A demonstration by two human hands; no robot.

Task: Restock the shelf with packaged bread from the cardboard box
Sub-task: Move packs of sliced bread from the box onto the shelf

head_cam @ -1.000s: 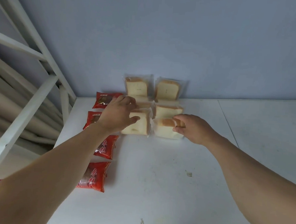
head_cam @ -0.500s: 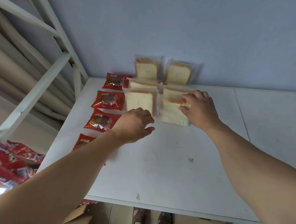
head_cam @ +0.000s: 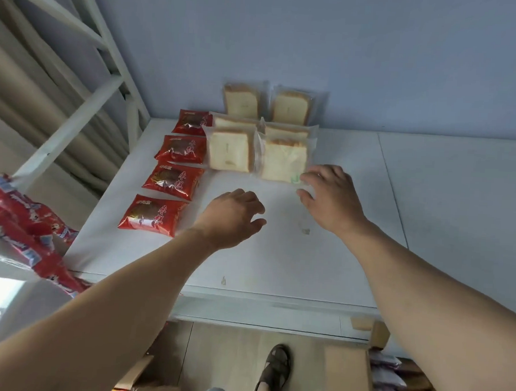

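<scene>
White shelf (head_cam: 277,256) fills the middle, blue wall (head_cam: 318,43) behind it, white frame (head_cam: 85,105) at far left. Cardboard box (head_cam: 346,376) sits on the floor below the near right edge, with packs inside at its right. Bread packs (head_cam: 260,132) are clustered at the far centre: two upright against the wall, two flat in front, then near-left pack (head_cam: 229,152) and near-right pack (head_cam: 284,162) side by side. Four red packs (head_cam: 174,173) run in a column along the left. Right hand (head_cam: 331,199) is just right of the near-right pack, fingers loosely spread, holding nothing; contact unclear. Left hand (head_cam: 232,215) hovers over bare shelf nearer the camera, fingers loosely curled, empty. Sandalled foot (head_cam: 274,369) below.
</scene>
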